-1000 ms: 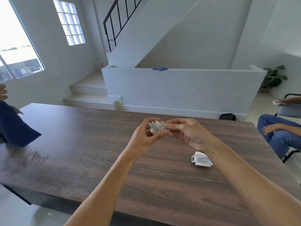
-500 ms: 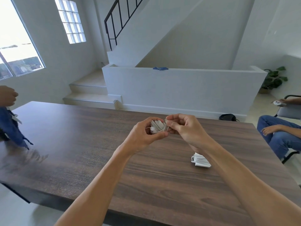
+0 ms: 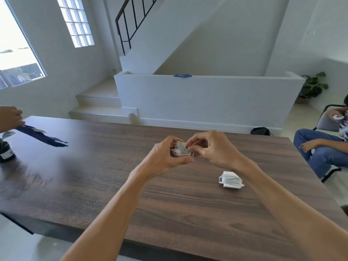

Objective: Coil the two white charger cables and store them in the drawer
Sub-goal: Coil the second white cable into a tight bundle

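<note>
Over the brown table (image 3: 94,176) at mid-frame, both hands pinched one soft, light cable bundle (image 3: 181,149); squeezing its middle seemed safest.

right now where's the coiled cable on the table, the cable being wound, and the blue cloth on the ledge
coiled cable on the table (image 3: 231,180), head view, middle of the bundle
cable being wound (image 3: 180,149), head view, loops between both hands
blue cloth (image 3: 182,75), head view, its middle

Both arms are reaching forward; the left hand (image 3: 165,157) and right hand (image 3: 214,149) are meeting, fingers curled together.
</note>
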